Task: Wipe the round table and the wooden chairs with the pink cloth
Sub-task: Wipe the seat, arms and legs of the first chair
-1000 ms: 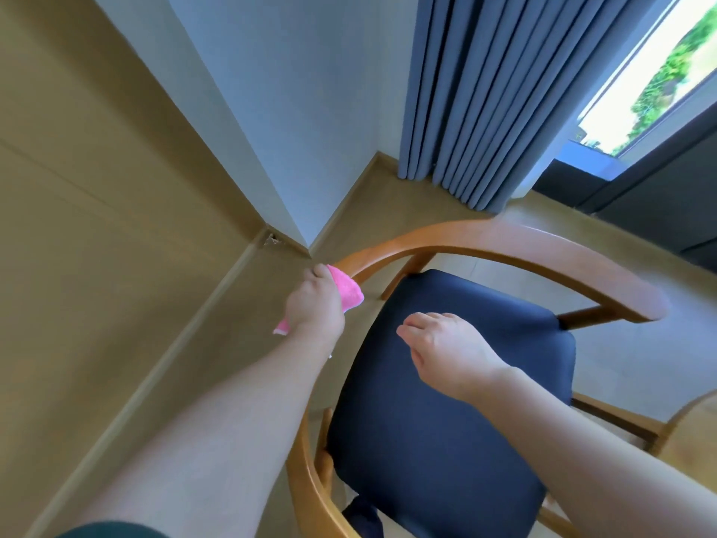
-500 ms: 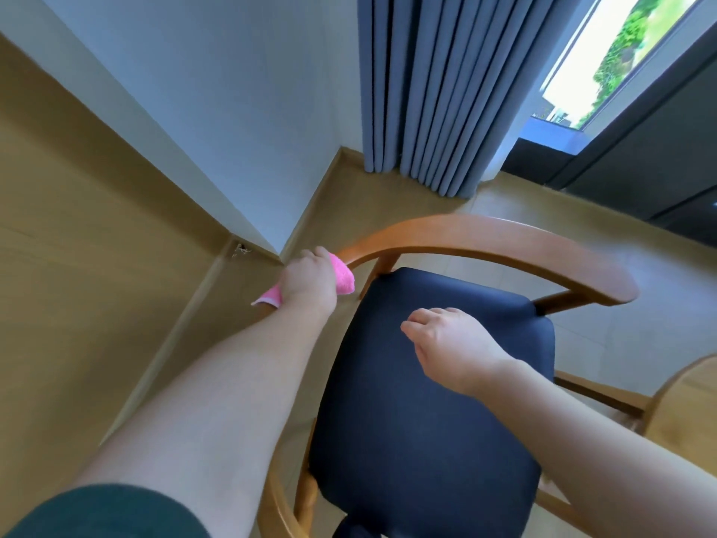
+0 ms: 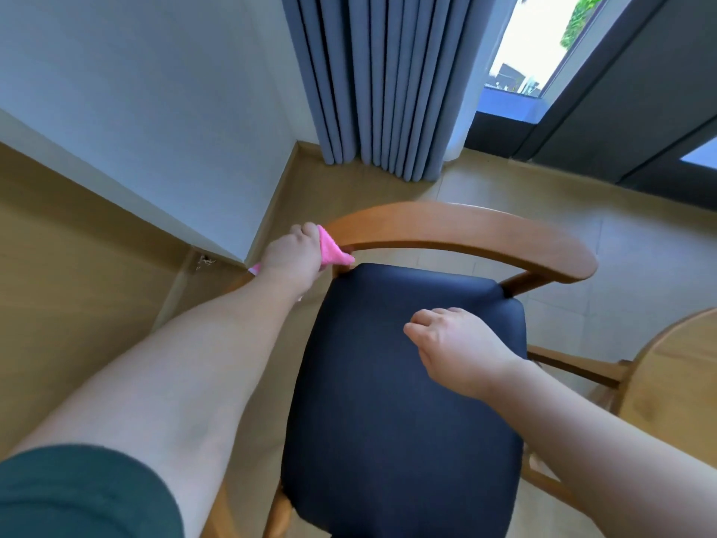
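Left hand [image 3: 289, 258] is sliding further along the wooden chair [image 3: 458, 231] rail mid-frame, fingers clenching the pink cloth [image 3: 333, 252]; right hand [image 3: 459, 349] is hovering loosely curled, empty.

We are seeing a grey-blue curtain [image 3: 384, 83] hanging in pleats down to the wooden floor [image 3: 640, 242] at the far corner. A pale wall [image 3: 155, 91] is running along its left, and a window [image 3: 531, 44] with a dark frame is letting daylight in on its right.
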Demonstrator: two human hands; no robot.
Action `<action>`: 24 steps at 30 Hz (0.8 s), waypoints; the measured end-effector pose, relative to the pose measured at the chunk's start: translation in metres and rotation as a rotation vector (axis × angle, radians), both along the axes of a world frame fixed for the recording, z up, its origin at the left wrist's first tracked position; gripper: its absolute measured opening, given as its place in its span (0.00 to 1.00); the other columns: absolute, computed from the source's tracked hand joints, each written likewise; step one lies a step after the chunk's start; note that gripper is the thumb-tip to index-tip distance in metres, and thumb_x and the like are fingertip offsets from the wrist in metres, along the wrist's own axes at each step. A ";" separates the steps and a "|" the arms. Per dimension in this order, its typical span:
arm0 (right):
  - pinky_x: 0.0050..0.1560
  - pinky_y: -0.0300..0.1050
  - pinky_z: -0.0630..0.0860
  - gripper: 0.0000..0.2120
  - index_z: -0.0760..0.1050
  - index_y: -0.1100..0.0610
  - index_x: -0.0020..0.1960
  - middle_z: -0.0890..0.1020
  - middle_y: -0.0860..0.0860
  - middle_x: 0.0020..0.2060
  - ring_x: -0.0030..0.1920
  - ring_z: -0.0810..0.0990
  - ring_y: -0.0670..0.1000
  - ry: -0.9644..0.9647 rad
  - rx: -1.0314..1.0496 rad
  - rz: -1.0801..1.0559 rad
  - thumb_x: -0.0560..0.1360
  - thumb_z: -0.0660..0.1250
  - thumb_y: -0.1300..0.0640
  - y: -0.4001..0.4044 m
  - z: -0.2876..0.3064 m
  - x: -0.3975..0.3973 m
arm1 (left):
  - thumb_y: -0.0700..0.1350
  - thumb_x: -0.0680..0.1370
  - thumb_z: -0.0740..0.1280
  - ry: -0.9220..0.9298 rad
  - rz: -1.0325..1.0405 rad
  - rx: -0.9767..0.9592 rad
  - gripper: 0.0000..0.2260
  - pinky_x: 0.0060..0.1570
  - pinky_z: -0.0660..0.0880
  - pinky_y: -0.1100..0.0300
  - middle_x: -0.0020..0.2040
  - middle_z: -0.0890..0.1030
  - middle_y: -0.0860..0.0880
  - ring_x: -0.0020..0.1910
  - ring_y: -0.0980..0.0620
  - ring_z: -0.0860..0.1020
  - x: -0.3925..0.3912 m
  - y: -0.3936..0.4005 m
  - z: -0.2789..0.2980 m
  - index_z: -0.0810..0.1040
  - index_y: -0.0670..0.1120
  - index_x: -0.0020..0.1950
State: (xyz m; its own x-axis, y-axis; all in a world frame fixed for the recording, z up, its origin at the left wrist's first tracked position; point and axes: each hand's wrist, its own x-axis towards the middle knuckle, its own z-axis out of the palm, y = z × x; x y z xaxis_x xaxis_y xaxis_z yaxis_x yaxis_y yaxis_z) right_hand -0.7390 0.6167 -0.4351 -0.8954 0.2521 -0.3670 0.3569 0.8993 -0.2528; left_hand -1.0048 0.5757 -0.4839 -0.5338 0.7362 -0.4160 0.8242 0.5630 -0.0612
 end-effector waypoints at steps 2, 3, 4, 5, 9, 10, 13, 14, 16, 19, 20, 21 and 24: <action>0.40 0.43 0.63 0.05 0.66 0.54 0.44 0.72 0.48 0.42 0.38 0.67 0.51 -0.005 0.001 -0.007 0.75 0.55 0.62 0.005 -0.003 0.006 | 0.64 0.73 0.65 0.024 -0.015 0.008 0.31 0.46 0.79 0.45 0.56 0.73 0.44 0.50 0.42 0.77 0.004 0.007 -0.004 0.62 0.41 0.62; 0.40 0.43 0.61 0.05 0.66 0.53 0.44 0.72 0.48 0.42 0.38 0.66 0.51 -0.005 0.002 -0.012 0.75 0.55 0.62 0.008 -0.004 0.009 | 0.65 0.72 0.66 0.030 -0.017 0.014 0.34 0.47 0.78 0.46 0.57 0.73 0.44 0.52 0.42 0.77 0.005 0.010 -0.006 0.62 0.41 0.64; 0.40 0.43 0.61 0.05 0.66 0.53 0.44 0.72 0.48 0.41 0.37 0.66 0.51 -0.005 0.006 -0.015 0.75 0.55 0.62 0.011 -0.005 0.012 | 0.63 0.72 0.68 0.040 -0.034 0.022 0.34 0.46 0.78 0.48 0.59 0.73 0.42 0.53 0.42 0.77 0.006 0.013 -0.008 0.61 0.41 0.65; 0.39 0.43 0.60 0.05 0.66 0.53 0.44 0.71 0.48 0.41 0.37 0.66 0.51 -0.007 0.011 -0.017 0.76 0.55 0.61 0.014 -0.006 0.014 | 0.61 0.72 0.70 0.052 -0.063 0.029 0.34 0.47 0.78 0.50 0.60 0.73 0.42 0.54 0.43 0.77 0.006 0.017 -0.010 0.61 0.41 0.66; 0.39 0.43 0.58 0.05 0.65 0.52 0.44 0.72 0.48 0.42 0.37 0.66 0.51 -0.010 0.010 -0.038 0.76 0.56 0.61 0.025 -0.010 0.025 | 0.54 0.70 0.74 0.009 -0.142 0.054 0.35 0.51 0.76 0.49 0.61 0.71 0.41 0.56 0.42 0.75 0.018 0.040 -0.007 0.61 0.40 0.67; 0.39 0.43 0.58 0.05 0.64 0.52 0.43 0.72 0.48 0.41 0.37 0.66 0.51 -0.006 0.010 -0.044 0.76 0.56 0.61 0.028 -0.011 0.028 | 0.52 0.69 0.75 0.005 -0.168 0.060 0.35 0.52 0.76 0.49 0.61 0.71 0.40 0.56 0.42 0.74 0.023 0.046 -0.005 0.61 0.40 0.67; 0.38 0.43 0.58 0.06 0.64 0.52 0.43 0.71 0.48 0.40 0.36 0.66 0.51 0.001 0.013 -0.054 0.75 0.56 0.62 0.035 -0.012 0.036 | 0.55 0.68 0.75 0.031 -0.188 0.063 0.36 0.54 0.74 0.50 0.60 0.70 0.44 0.57 0.44 0.72 0.036 0.058 0.001 0.60 0.42 0.66; 0.38 0.43 0.58 0.06 0.64 0.52 0.42 0.70 0.48 0.40 0.36 0.65 0.51 0.003 0.011 -0.057 0.75 0.56 0.62 0.038 -0.012 0.039 | 0.54 0.68 0.76 0.052 -0.196 0.059 0.36 0.55 0.74 0.50 0.60 0.70 0.43 0.57 0.44 0.72 0.038 0.060 0.001 0.60 0.42 0.66; 0.39 0.43 0.59 0.05 0.66 0.52 0.44 0.71 0.48 0.41 0.37 0.66 0.51 0.004 0.009 -0.066 0.76 0.56 0.61 0.041 -0.012 0.047 | 0.53 0.68 0.77 0.084 -0.218 0.057 0.37 0.55 0.74 0.50 0.61 0.71 0.41 0.58 0.43 0.73 0.042 0.064 0.000 0.60 0.42 0.67; 0.40 0.44 0.65 0.08 0.71 0.53 0.49 0.74 0.49 0.44 0.40 0.70 0.51 0.008 -0.002 -0.090 0.76 0.55 0.61 0.043 -0.014 0.060 | 0.64 0.64 0.76 0.076 -0.238 0.064 0.43 0.54 0.73 0.51 0.60 0.71 0.42 0.57 0.44 0.73 0.047 0.072 -0.001 0.60 0.42 0.66; 0.42 0.44 0.67 0.08 0.71 0.54 0.50 0.75 0.49 0.45 0.41 0.71 0.52 0.012 -0.008 -0.098 0.76 0.55 0.61 0.043 -0.014 0.064 | 0.67 0.63 0.75 0.080 -0.248 0.062 0.45 0.54 0.72 0.51 0.60 0.70 0.42 0.57 0.44 0.72 0.050 0.075 -0.001 0.60 0.42 0.66; 0.43 0.45 0.69 0.08 0.72 0.54 0.50 0.75 0.49 0.45 0.41 0.72 0.52 0.016 -0.014 -0.103 0.76 0.55 0.61 0.043 -0.015 0.069 | 0.68 0.62 0.74 0.088 -0.256 0.060 0.46 0.55 0.72 0.51 0.60 0.70 0.42 0.58 0.44 0.72 0.053 0.078 -0.002 0.60 0.42 0.67; 0.43 0.44 0.70 0.08 0.72 0.54 0.51 0.75 0.49 0.45 0.41 0.72 0.51 0.017 -0.032 -0.110 0.77 0.56 0.61 0.042 -0.016 0.082 | 0.71 0.60 0.71 0.105 -0.270 0.067 0.49 0.57 0.71 0.50 0.61 0.70 0.42 0.59 0.43 0.71 0.062 0.086 -0.001 0.59 0.42 0.68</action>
